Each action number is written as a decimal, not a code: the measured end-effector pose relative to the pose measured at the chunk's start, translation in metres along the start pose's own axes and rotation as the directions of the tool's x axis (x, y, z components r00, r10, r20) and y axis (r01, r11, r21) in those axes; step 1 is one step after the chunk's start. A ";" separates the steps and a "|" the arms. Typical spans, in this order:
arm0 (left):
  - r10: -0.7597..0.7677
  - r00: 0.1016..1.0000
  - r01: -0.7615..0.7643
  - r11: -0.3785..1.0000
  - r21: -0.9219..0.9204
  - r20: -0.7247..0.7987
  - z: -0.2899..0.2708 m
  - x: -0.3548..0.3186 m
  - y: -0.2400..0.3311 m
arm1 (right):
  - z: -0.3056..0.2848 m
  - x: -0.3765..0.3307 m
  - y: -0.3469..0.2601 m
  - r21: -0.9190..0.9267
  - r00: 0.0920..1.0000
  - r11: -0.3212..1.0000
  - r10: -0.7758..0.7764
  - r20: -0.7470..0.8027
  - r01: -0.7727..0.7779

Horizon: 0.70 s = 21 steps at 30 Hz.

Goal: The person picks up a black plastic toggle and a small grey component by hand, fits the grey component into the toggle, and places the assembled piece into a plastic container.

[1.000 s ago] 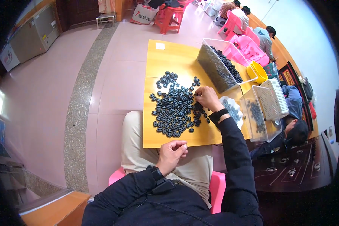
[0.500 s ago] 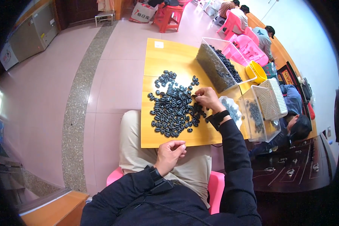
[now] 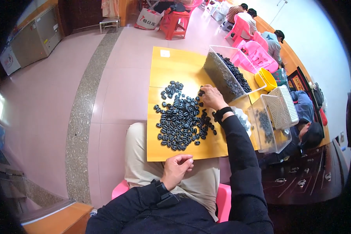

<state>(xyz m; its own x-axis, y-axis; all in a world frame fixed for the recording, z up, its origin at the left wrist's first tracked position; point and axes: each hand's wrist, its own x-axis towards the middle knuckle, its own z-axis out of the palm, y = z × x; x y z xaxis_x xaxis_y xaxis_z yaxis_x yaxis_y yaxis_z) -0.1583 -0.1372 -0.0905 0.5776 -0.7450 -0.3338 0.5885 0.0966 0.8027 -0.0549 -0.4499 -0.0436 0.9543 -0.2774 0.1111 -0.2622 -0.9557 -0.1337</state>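
Head view, and it's mostly about a big spread of black two-hole pieces (image 3: 177, 126) on the yellow tabletop (image 3: 169, 70), mid-frame. Right hand (image 3: 212, 97) is just right of centre, fingers bunched narrow over a few pieces at the spread's upper right edge — can't tell if one's actually pinched, since the hand covers its own fingertips. Left hand (image 3: 177, 170) sits lower centre by the table's near edge, thumb and index brought together; can't see anything between them, but something tiny could be hidden. I'd guess it's parked there to stay out of the right arm's way.

The tall clear bin (image 3: 222, 76) of dark pieces is upper right, with the white dish (image 3: 242, 117) and smaller clear bin (image 3: 276, 145) at centre right — probably kept to that side so the right hand reaches them easily.
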 end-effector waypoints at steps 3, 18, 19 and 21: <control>-0.007 1.000 0.007 1.000 -0.016 0.003 -0.001 -0.001 0.000 | 0.000 -0.002 -0.005 -0.020 0.990 0.998 0.059 0.126 -0.057; -0.053 0.999 0.053 0.999 -0.007 -0.004 0.003 -0.002 0.002 | 0.015 0.017 0.024 0.142 0.967 0.989 0.078 -0.244 -0.044; -0.040 0.999 0.040 0.999 -0.015 -0.006 0.002 -0.002 0.000 | 0.017 0.021 0.023 0.095 0.983 0.990 0.114 -0.143 -0.101; -0.029 1.000 0.029 0.999 -0.035 -0.007 0.001 -0.001 -0.001 | 0.019 0.025 0.022 0.038 0.988 0.996 0.083 -0.128 -0.079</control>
<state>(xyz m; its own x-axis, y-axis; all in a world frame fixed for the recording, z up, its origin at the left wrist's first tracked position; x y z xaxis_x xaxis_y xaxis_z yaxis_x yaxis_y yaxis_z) -0.1604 -0.1369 -0.0903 0.5641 -0.7430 -0.3603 0.6242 0.0981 0.7751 -0.0338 -0.4759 -0.0620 0.9029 -0.3663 0.2249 -0.3313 -0.9264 -0.1789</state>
